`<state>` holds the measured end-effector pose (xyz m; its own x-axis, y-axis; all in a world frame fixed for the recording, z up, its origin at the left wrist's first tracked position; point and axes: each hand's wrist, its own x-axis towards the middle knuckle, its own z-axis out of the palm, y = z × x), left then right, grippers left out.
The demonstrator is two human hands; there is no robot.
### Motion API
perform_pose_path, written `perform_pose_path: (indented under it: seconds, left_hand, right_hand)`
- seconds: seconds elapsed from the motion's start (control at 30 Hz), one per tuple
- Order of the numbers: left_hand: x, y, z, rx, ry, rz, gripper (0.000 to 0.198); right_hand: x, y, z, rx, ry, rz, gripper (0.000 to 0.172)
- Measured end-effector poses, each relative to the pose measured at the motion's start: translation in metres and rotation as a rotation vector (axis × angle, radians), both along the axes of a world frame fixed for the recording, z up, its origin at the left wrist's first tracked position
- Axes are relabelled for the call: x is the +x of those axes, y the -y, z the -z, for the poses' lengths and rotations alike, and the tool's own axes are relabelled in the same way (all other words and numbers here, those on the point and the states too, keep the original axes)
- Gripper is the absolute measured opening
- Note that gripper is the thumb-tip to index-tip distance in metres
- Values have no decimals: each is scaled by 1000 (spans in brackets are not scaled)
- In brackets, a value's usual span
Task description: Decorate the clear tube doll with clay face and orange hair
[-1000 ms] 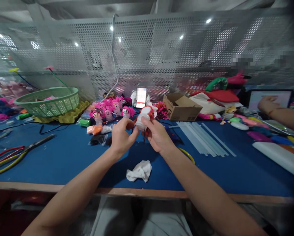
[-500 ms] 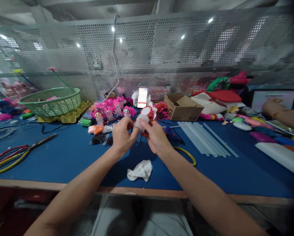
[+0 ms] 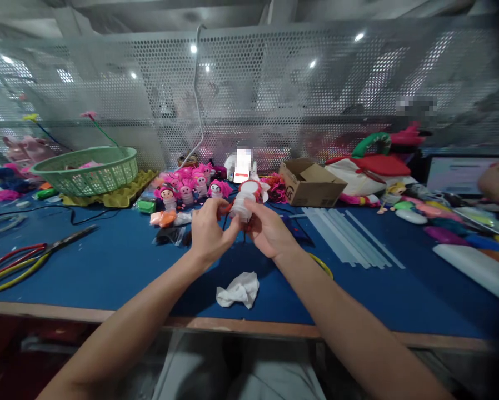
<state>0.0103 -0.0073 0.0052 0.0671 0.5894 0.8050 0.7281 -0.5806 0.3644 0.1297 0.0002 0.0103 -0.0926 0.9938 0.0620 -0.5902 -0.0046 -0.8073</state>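
Between my hands, above the table, is a small white-and-red doll with a ribbed white body and a red-edged round head. My left hand closes on its left side, thumb beneath. My right hand pinches the body from the right, with its thumb on the ribbed front. Fingers cover the doll's lower part, and its face does not show. On the table below lies a crumpled white tissue. Beyond my left hand stand several pink-haired dolls.
Red-and-yellow-handled scissors lie at left, before a green basket. A lit phone stands behind the doll. At right are a cardboard box, translucent glue sticks and a yellow loop. Another person's blurred hand is far right.
My hands have turned the doll more upright, and my left fingers have shifted along its side. The other person's hand has moved right, away from the screen.
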Motion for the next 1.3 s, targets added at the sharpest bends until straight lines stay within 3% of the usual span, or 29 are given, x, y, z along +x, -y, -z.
perform_pose_path:
  seconds: [0.07,0.17,0.27,0.47,0.73,0.87,0.97,1.1,1.3]
  left_hand:
    - [0,7,0,108,-31,26,15]
    - [4,17,2,168,-95,164,13]
    - [8,21,8,115,-112,244,21]
    - [8,21,11,32,-80,253,25]
    - [11,25,14,-155,85,360,25]
    - [10,28,13,-126,86,395,28]
    - [2,24,7,-44,88,371,23]
    - [-11,9,0,-91,162,238,12]
    - [-10,-1,3,-51,58,178,11]
  right_hand:
    - [6,-1,-2,-6,-23,-41,25]
    - [12,0,-5,5,-17,-69,24]
    - [13,2,-6,15,42,-92,25]
    - [9,4,-5,50,69,-135,24]
    - [7,3,-3,61,126,-126,28]
    - [8,3,-4,66,124,-101,27]
    - [11,0,-5,106,102,-39,24]
    - [16,-4,-5,158,96,28,25]
    - [8,-4,0,203,113,48,19]
